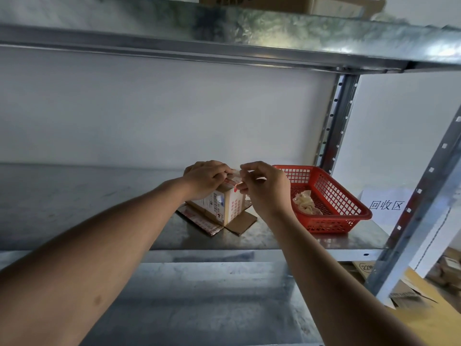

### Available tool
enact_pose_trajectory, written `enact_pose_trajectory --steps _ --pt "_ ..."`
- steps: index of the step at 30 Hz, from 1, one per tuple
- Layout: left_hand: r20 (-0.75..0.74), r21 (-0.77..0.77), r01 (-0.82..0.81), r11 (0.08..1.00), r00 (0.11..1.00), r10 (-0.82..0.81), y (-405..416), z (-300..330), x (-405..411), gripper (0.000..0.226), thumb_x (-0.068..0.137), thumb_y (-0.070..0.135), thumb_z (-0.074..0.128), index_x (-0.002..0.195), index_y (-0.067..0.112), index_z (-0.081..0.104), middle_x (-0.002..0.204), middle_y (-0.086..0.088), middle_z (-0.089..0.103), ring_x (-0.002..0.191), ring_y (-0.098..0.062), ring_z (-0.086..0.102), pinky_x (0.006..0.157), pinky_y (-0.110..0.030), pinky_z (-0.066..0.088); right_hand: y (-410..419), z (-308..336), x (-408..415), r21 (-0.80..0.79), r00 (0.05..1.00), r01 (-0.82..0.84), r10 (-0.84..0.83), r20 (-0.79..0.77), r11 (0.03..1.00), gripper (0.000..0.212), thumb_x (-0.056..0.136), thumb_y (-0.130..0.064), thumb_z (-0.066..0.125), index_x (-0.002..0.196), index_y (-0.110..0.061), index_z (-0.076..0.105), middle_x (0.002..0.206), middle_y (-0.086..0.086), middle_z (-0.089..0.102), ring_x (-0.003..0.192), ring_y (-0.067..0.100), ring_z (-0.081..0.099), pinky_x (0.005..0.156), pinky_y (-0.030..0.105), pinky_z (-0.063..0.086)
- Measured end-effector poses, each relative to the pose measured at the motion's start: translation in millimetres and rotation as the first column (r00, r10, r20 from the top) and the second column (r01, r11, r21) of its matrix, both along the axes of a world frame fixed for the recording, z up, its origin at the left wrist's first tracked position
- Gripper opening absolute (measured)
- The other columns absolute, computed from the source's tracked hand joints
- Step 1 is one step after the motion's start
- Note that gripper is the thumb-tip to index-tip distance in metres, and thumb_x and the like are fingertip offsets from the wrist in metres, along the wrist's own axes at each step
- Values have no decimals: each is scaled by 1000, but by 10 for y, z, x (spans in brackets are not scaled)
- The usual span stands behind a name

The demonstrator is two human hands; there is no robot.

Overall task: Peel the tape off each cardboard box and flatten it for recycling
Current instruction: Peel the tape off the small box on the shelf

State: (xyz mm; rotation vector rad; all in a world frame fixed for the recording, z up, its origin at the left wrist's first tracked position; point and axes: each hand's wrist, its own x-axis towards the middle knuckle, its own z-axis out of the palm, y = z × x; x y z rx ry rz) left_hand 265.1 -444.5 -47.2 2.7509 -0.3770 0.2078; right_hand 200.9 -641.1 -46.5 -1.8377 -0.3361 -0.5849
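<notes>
A small cardboard box (225, 204) with a white label and red print stands on the metal shelf (287, 239), its bottom flaps splayed out flat. My left hand (205, 178) grips the top of the box from the left. My right hand (264, 186) pinches a strip of clear tape (237, 177) with red print at the box's top right edge. The strip is partly lifted off the box. The back of the box is hidden behind my hands.
A red plastic basket (334, 216) with crumpled tape (305, 202) in it sits right of the box. A white sign with black characters (385, 204) leans beyond it. Shelf uprights (334, 121) rise at the right. Flattened cardboard (409, 290) lies below on the right.
</notes>
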Motion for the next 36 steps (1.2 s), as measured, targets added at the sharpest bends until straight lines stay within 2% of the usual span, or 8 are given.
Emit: enact_pose_trajectory --steps 6,8,11,13,18,24,28,36 --pt "28 -3 -36 999 999 36 -149 9 -19 45 103 52 20 135 56 51 153 12 47 139 -24 38 109 -48 26 -107 32 60 -139 992 130 -127 26 982 16 93 -22 72 106 -28 82 98 -13 79 78 -11 68 60 4 47" --pt "17 2 -37 999 999 36 -216 37 -27 50 96 61 19 134 57 52 151 13 49 137 -24 40 109 -49 28 -161 81 48 -139 984 179 -177 29 974 21 89 -20 73 107 -28 81 96 -13 79 77 -7 69 63 7 50" --pt "13 -6 -39 999 999 39 -309 61 -32 54 92 66 22 136 57 52 151 15 50 139 -23 40 109 -51 27 -298 145 41 -100 977 212 -213 -2 972 30 78 -17 80 105 -28 73 85 -13 75 78 0 70 70 26 59" --pt "7 -14 -39 999 999 40 -361 57 -26 52 94 66 25 137 56 52 152 16 48 141 -23 37 110 -51 25 -432 171 61 -123 966 255 -259 -19 959 28 75 -17 84 99 -24 70 82 -13 73 76 2 69 69 28 58" --pt "-4 -23 -39 999 999 39 -533 73 -10 45 101 66 28 139 57 51 153 15 48 142 -24 36 108 -51 26 -795 118 162 -363 913 392 -406 38 845 11 87 -16 79 99 -16 81 93 0 77 74 9 63 62 22 46" --pt "-35 -23 -58 998 998 58 -594 80 -15 43 104 64 28 141 58 49 155 15 43 146 -25 30 111 -53 25 -1020 -83 268 -716 877 275 -472 -86 642 21 100 -13 67 118 -2 67 109 13 68 93 26 70 90 42 61" --pt "-44 -5 -69 998 997 69 -602 84 -57 43 104 64 27 142 59 47 157 16 40 148 -25 26 113 -53 23 -1029 -114 273 -720 883 250 -458 -105 647 23 101 -15 66 122 -6 68 109 11 70 90 25 70 87 42 62" --pt "-39 24 -91 996 995 92 -618 86 -97 44 104 65 26 142 59 46 157 16 40 147 -26 28 113 -54 21 -1105 12 295 -604 878 358 -477 -40 712 10 92 -17 79 100 -11 76 103 6 74 80 16 67 75 30 59"
